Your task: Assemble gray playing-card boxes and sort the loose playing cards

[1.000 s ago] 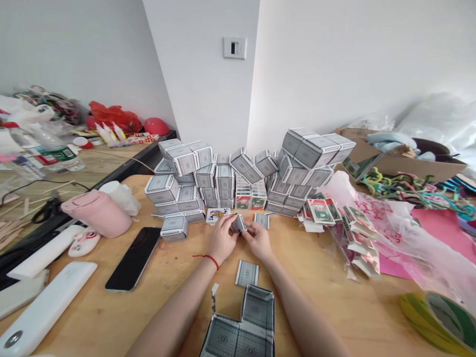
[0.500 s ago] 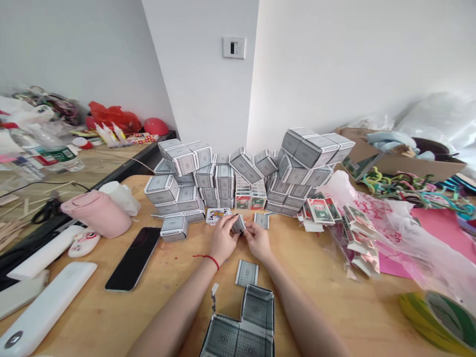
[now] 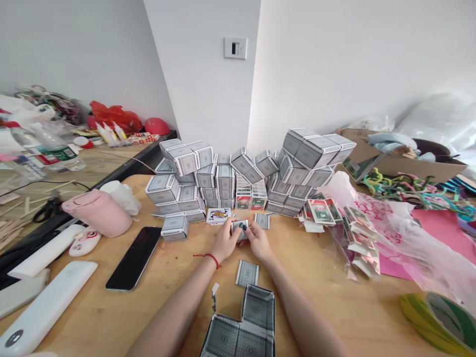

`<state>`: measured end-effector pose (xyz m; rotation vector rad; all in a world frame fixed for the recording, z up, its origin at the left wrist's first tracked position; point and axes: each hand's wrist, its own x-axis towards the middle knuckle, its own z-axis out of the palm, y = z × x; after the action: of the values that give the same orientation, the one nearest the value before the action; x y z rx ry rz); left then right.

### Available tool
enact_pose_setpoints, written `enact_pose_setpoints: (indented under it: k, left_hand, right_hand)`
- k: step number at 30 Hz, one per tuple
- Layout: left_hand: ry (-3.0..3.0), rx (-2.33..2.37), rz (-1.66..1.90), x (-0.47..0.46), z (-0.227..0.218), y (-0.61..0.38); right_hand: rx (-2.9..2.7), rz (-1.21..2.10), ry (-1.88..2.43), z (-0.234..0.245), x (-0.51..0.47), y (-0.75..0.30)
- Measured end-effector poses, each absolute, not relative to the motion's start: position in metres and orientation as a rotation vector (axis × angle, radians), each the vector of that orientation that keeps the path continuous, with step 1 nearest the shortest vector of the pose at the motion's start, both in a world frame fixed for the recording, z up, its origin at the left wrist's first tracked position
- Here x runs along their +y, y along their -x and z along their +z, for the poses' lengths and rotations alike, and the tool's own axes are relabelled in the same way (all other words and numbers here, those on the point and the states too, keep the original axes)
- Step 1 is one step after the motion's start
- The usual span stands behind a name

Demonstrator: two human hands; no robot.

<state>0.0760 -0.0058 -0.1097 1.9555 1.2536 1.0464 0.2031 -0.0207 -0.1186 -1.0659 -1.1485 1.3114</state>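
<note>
Between my two hands is a grey-backed playing card [image 3: 238, 230], its patterned back facing up. My left hand [image 3: 224, 241] grips its left side, thumb on top; a red string is tied round that wrist. On the card's right side, my right hand [image 3: 258, 242] pinches it with dark-nailed fingers. A face-up queen card [image 3: 218, 215] lies beyond my left hand, and a face-down card [image 3: 262, 220] beyond my right. Another face-down card [image 3: 247, 273] rests between my forearms. Closer to me stands a joined block of card cubes [image 3: 238, 329].
Stacked card cubes [image 3: 174, 198] line the back of the table [image 3: 148, 312]. Card boxes [image 3: 320, 211] and a plastic bag [image 3: 375, 203] lie at right, with yellow tape [image 3: 439, 322] nearer. A phone [image 3: 134, 258], pink cup [image 3: 97, 213] and white power bank [image 3: 48, 310] sit left.
The card between my hands has turned flatter, showing more of its back. My thumbs have shifted on it; both hands stay in nearly the same place.
</note>
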Motion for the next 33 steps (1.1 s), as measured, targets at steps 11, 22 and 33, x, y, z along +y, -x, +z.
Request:
enact_pose_setpoints:
  k: [11, 22, 33]
  left_hand:
    - [-1.727, 1.351, 1.086, 0.003, -0.116, -0.076]
    - [-1.861, 1.424, 1.010, 0.000, -0.117, -0.081]
    - [-2.059, 1.640, 0.908, -0.006, -0.119, -0.088]
  right_hand:
    - [-1.363, 1.339, 1.058, -0.112, -0.030, -0.193]
    - [-1.351, 0.743, 1.461, -0.119, -0.029, -0.185]
    - [-1.498, 0.248, 1.695, -0.124, -0.029, -0.186]
